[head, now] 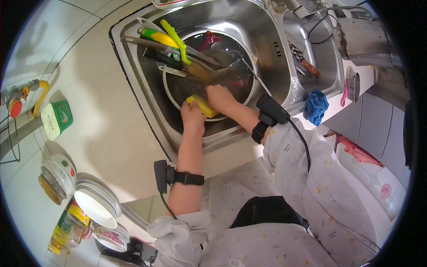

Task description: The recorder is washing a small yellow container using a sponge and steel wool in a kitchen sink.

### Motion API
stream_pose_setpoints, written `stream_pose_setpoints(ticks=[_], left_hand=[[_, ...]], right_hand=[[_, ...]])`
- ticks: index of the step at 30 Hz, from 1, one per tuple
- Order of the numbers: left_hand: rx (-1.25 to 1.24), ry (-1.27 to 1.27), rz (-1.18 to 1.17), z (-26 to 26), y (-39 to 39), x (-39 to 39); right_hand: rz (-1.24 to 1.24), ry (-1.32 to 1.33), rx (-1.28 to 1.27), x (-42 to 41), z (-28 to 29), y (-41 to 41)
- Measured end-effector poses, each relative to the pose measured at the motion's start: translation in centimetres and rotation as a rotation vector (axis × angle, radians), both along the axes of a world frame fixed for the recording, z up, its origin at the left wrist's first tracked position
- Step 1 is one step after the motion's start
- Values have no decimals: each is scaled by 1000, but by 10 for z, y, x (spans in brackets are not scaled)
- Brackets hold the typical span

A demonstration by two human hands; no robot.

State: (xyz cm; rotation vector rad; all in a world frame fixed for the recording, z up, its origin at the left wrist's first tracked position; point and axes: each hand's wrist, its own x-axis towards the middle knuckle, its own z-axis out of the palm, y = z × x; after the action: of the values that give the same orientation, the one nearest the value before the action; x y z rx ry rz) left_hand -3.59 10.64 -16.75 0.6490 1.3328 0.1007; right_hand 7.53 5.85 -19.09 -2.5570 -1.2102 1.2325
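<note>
Inside the larger bowl of a steel sink (263, 20), a round basin (165, 90) holds dark water. My left hand (193, 116) grips a yellow sponge (202, 106) over the basin's near edge. Beside the sponge is my right hand (220, 98), its fingers curled down at the water; whether they hold anything is hidden. Several utensils lean out of the basin at the upper left, among them a lime-green handle (173, 35), a green-and-yellow handle (160, 37) and a black handle (161, 58). A red item (210, 38) shows in the water, and a thin metal handle (257, 75) rests across the right rim.
The smaller sink bowl at right holds a wood-handled utensil (310, 68). A blue cloth (316, 106) hangs at the counter edge, near a pink-handled tool (345, 91). A green-and-white container (56, 119), stacked bowls (58, 175) and plates (96, 205) stand at left.
</note>
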Motion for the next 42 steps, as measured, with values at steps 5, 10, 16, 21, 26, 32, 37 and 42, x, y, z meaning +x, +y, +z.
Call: stream_pose_setpoints(ticks=[5,10,16,21,26,32,37,42], left_hand=[[10,-47,63,-8,-1,3],[132,9,-95,-23,5,-4],[-50,-75,-3,-8,8,3],[-66,6,10,3,8,8],[-32,-22,14,-4,9,4],[33,-3,-48,-24,11,0],[-37,43,-93,-4,13,13],[-149,-34,53,-2,16,11]], right_hand=[[-5,-4,-81,8,8,-22],[-99,53,99,-11,64,-13],[-88,79,277,-7,65,-21],[-65,-44,111,8,20,-25],[-37,15,68,2,28,-11],[-176,147,253,-22,78,-16],[-127,138,196,-4,36,-29],[82,-14,175,17,18,-29]])
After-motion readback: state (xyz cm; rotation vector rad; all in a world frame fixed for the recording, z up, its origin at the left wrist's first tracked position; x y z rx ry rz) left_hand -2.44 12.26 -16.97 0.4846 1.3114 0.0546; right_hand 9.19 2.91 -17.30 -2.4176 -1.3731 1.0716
